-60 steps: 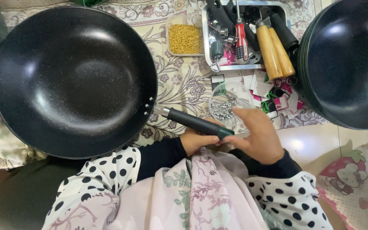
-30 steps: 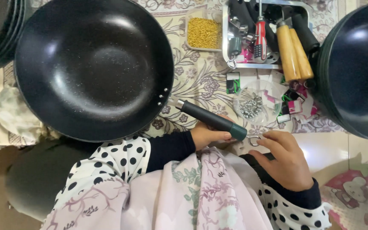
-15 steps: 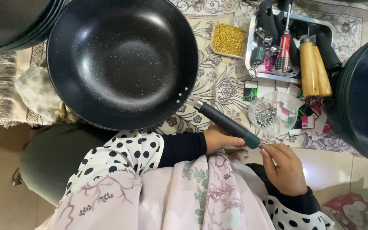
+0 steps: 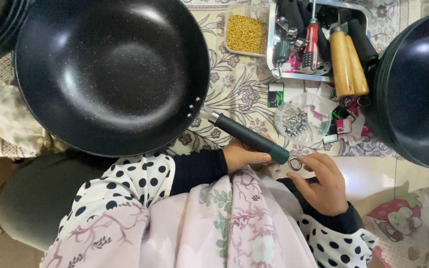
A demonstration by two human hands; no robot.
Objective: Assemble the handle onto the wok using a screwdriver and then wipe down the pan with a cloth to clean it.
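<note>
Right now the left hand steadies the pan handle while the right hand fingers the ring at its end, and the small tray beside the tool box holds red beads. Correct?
Not quite. In the head view the small tray holds yellow beads, not red. The left hand does steady the pan handle, and the right hand fingers the ring.

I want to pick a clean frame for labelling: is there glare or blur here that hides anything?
Head view: sharp overall; soft glare on the black pan and on the stacked pans at right; the left hand, right hand and handle read clearly.
</note>
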